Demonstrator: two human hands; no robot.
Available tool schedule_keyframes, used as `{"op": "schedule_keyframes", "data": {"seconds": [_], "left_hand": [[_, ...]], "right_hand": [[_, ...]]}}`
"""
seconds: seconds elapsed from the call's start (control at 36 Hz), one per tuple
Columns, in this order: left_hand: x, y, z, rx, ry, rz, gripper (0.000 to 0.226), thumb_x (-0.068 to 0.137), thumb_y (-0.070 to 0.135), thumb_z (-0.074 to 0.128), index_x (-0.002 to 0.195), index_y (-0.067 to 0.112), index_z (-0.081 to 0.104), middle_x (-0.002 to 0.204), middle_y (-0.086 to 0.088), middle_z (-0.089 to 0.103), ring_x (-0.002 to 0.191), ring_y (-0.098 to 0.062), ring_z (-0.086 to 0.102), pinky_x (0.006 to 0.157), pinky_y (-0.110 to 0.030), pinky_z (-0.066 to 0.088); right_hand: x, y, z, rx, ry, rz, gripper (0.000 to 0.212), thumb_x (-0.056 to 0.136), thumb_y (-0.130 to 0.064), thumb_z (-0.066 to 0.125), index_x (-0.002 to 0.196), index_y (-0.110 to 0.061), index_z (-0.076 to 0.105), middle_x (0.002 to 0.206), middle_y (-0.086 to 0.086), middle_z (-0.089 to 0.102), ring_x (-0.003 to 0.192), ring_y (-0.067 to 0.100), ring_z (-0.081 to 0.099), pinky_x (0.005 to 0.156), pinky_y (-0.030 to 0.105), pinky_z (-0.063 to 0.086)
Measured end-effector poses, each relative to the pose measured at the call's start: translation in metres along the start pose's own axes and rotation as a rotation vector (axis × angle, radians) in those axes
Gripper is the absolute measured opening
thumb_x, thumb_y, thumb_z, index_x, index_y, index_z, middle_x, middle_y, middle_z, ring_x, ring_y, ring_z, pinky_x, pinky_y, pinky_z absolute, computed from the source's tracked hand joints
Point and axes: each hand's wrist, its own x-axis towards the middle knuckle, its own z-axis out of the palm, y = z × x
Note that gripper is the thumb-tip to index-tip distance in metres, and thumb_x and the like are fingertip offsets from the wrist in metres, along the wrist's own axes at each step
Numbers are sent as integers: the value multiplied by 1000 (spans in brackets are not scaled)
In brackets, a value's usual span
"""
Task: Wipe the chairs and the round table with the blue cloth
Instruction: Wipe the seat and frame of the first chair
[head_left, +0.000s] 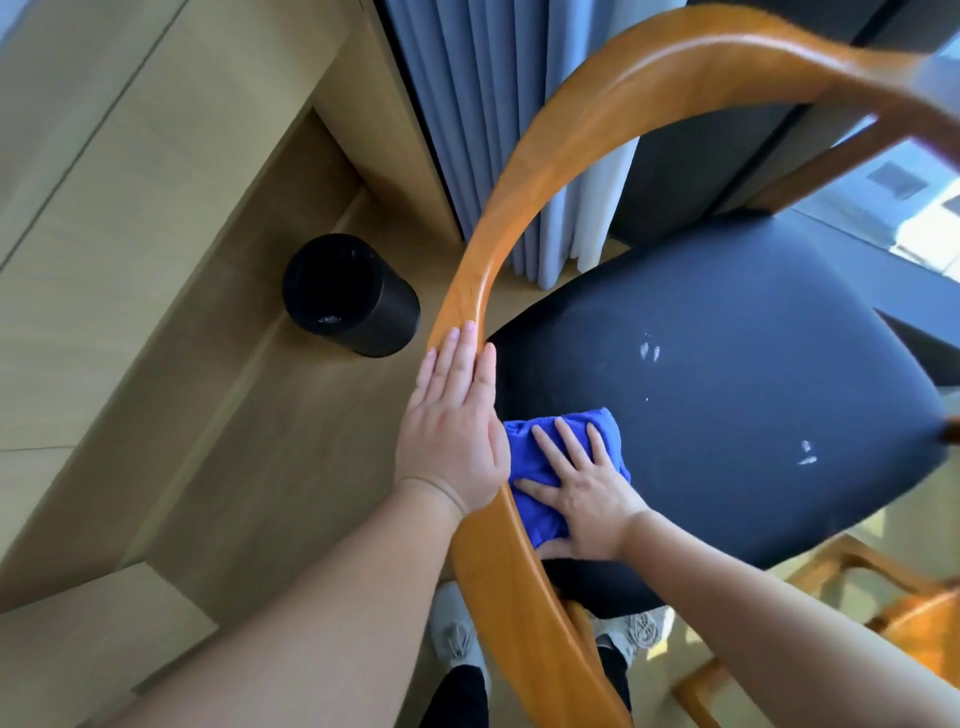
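Blue cloth (522, 452) lies on the dark seat (727, 322) just inside the curved wooden rail (519, 208), pressed flat under the right hand (589, 501), whose fingers are straight and spread, gripping nothing. The left hand (452, 431) rests flat on the rail, fingers released. Sweep with even pressure away from the rail towards the white smears (650, 352), overlapping the strokes.

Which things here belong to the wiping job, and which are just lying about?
Job: blue cloth, pressed under the right hand; chair seat; wooden chair rail, where the left hand rests.
Lying about: black bin; curtain.
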Motion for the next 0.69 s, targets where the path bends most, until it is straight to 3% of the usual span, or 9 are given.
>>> {"op": "schedule_keyframes", "data": {"seconds": [0.08, 0.17, 0.22, 0.31, 0.39, 0.44, 0.58, 0.69], "left_hand": [[1, -1, -1, 11, -17, 57, 58, 86, 25, 26, 141, 11, 36, 151, -9, 28, 143, -25, 14, 116, -40, 8], [2, -1, -2, 2, -21, 57, 56, 86, 26, 26, 138, 12, 42, 149, -8, 34, 142, -26, 18, 116, -42, 11], [1, -1, -2, 1, -25, 49, 56, 85, 26, 26, 137, 11, 42, 149, -7, 34, 142, -25, 18, 116, -41, 11], [1, 0, -4, 27, -33, 50, 56, 85, 26, 28, 138, 12, 42, 150, -7, 33, 142, -25, 16, 116, -40, 8], [2, 1, -4, 67, -55, 116, 54, 83, 25, 33, 134, 14, 47, 149, -8, 34, 141, -32, 15, 116, -43, 7], [2, 1, -3, 96, -65, 164, 50, 82, 25, 38, 129, 17, 52, 147, -7, 36, 140, -38, 15, 115, -46, 6], [3, 0, 0, 131, -73, 159, 41, 81, 29, 41, 119, 23, 58, 146, -5, 39, 139, -38, 17, 114, -45, 2], [3, 0, 2, 111, -60, 140, 38, 82, 31, 40, 114, 25, 59, 145, -5, 40, 139, -35, 20, 113, -44, 0]], "right_hand": [[9, -13, -1, -9, -45, 61, 85, 73, -80, 46, 147, -43, 24, 160, 15, -7, 143, 46, -5, 105, 69, -12], [9, -18, -6, -39, -45, 49, 70, 70, -63, 68, 133, -38, 52, 155, 18, 26, 137, 49, 28, 105, 72, 12], [8, -18, -10, -54, 28, 23, 63, 55, -54, 82, 113, -32, 69, 137, 14, 54, 120, 44, 53, 97, 66, 37], [10, -9, -17, 23, 211, -39, 61, 44, -30, 88, 102, -21, 74, 113, 13, 68, 94, 38, 67, 81, 50, 55], [10, 21, -34, 170, 372, -51, 56, 42, -8, 80, 97, -10, 73, 99, 19, 68, 71, 37, 64, 67, 44, 56], [6, 51, -51, 220, 415, -8, 51, 46, -3, 75, 97, -7, 72, 96, 21, 66, 68, 39, 62, 67, 46, 54], [11, 132, -80, 273, 466, 314, 50, 64, -4, 73, 114, -6, 67, 113, 25, 61, 93, 45, 62, 91, 49, 44], [21, 171, -76, 297, 408, 526, 45, 77, -19, 65, 122, -15, 61, 117, 17, 56, 98, 43, 56, 85, 48, 43]]}}
